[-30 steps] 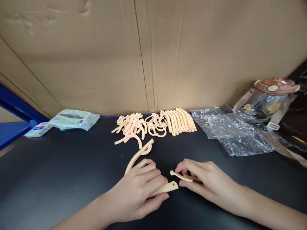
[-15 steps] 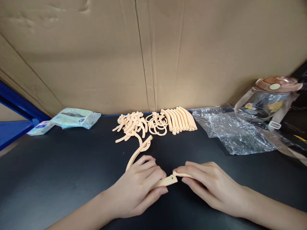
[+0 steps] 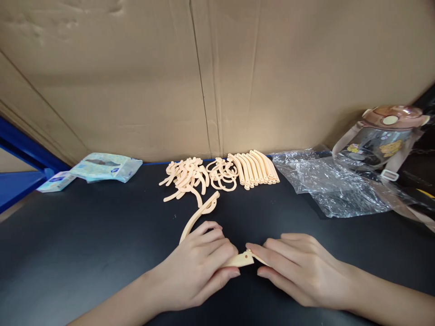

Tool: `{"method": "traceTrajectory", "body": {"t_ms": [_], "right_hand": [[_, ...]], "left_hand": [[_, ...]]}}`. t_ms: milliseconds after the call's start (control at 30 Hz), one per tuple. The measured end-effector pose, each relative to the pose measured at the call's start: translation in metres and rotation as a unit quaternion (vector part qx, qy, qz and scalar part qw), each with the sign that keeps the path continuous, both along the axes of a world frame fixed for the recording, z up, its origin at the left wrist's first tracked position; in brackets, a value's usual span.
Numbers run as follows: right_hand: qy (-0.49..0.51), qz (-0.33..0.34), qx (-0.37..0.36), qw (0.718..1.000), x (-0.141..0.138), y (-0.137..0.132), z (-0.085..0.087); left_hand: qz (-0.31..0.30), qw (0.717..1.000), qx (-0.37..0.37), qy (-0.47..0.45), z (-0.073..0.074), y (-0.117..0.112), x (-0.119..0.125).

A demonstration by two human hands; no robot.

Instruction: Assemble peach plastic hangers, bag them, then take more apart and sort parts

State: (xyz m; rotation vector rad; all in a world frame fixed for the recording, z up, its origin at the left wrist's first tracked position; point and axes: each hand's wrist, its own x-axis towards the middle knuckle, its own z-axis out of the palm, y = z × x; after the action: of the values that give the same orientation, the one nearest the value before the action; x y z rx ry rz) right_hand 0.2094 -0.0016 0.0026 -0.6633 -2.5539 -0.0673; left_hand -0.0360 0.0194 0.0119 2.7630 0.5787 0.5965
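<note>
My left hand is closed around a pale, curved plastic piece with a small hole near its end. The piece's long curved part rises beyond my knuckles, with a small ring-like part beside its far end. In my right hand a thin pale strip is pinched between thumb and fingers. Its tip meets or nearly meets the holed end; whether they are joined I cannot tell. My right fingers cover most of the strip.
Behind my hands lie a heap of curved pieces, a pile of ring-shaped pieces and a row of long pieces. Clear plastic bags and a strapped bottle stand right. Tissue packs lie left, cardboard behind.
The strip in my right hand has tilted, its outer end dropping toward me. My left hand and its piece have shifted slightly right.
</note>
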Motion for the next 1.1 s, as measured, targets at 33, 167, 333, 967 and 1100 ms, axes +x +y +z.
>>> {"method": "traceTrajectory", "body": {"t_ms": [33, 167, 333, 967, 1100], "right_hand": [[-0.010, 0.005, 0.012, 1.000, 0.001, 0.000, 0.000], [-0.056, 0.029, 0.069, 0.996, 0.002, 0.000, -0.001], [-0.073, 0.041, 0.130, 0.988, 0.003, -0.001, -0.002], [-0.039, 0.044, 0.002, 0.998, -0.001, 0.007, 0.002], [-0.011, 0.030, -0.128, 0.991, 0.002, 0.011, 0.008]], "left_hand": [[-0.003, 1.000, 0.000, 0.004, -0.001, 0.000, 0.000], [-0.010, 1.000, 0.003, 0.022, -0.002, -0.001, -0.001], [-0.013, 1.000, 0.002, 0.028, -0.002, -0.001, -0.001], [-0.018, 0.999, -0.023, 0.035, -0.004, 0.002, -0.001], [0.077, 0.996, -0.042, -0.010, -0.007, 0.001, -0.003]]}}
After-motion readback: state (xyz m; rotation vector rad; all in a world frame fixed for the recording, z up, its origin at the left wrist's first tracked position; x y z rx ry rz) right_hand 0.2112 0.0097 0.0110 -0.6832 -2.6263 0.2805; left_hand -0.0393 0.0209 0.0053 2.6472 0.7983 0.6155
